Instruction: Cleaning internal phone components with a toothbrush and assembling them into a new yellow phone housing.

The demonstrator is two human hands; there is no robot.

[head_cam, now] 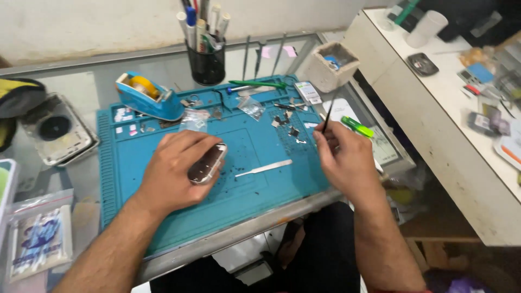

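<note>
Blue work mat (pixel 255 157), landmark. Left hand (pixel 176 171): curled over a small metal-edged device (pixel 208 163) at the mat's centre, clasping it. Right hand (pixel 344 157): at the mat's right edge, fingers pinching black tweezers (pixel 329 116). Flat metal pry tool (pixel 264 168): on the mat between the hands. Blue tape dispenser (pixel 147 96): mat's far-left corner.

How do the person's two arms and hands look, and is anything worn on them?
Both forearms are bare, with no sleeves in view. The left hand and the right hand wear no gloves, and no ring, watch or bracelet shows. Dark hair covers the forearms. Below them, dark trousers cover the person's lap.
</note>
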